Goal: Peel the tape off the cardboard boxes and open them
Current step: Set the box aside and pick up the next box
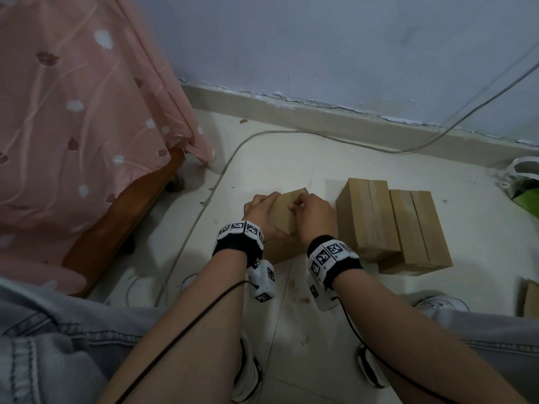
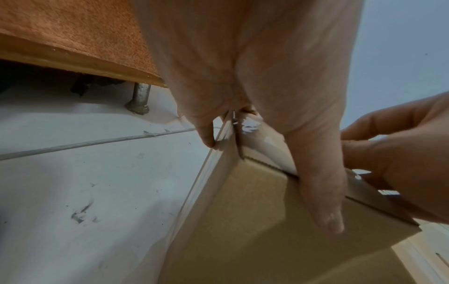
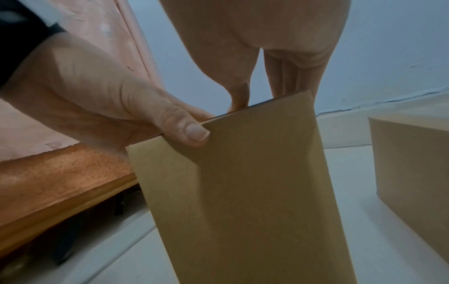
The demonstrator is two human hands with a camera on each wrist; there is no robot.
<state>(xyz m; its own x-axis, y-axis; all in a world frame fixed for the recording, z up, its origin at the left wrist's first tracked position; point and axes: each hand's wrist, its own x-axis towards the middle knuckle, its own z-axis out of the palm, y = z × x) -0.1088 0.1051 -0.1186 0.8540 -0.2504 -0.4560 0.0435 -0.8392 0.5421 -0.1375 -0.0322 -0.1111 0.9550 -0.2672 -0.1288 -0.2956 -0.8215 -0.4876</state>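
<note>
A brown cardboard box (image 1: pixel 284 215) stands on end on the white tiled floor in front of me. My left hand (image 1: pixel 261 211) grips its upper left part: the thumb (image 3: pixel 192 132) lies on the near face and the fingers (image 2: pixel 206 134) wrap the far side. Clear tape (image 2: pixel 252 124) glints on the top face. My right hand (image 1: pixel 313 214) curls over the box's upper right edge, thumb (image 3: pixel 239 98) in front and fingers (image 3: pixel 291 82) behind. Whether tape is between those fingers cannot be told.
Two taped boxes (image 1: pixel 367 217) (image 1: pixel 417 231) lie side by side just right of my hands. More cardboard (image 1: pixel 529 298) is at the right edge, with a tape roll (image 1: pixel 525 170) behind. A bed with a pink sheet (image 1: pixel 73 112) stands left, and a cable (image 1: pixel 204 205) crosses the floor.
</note>
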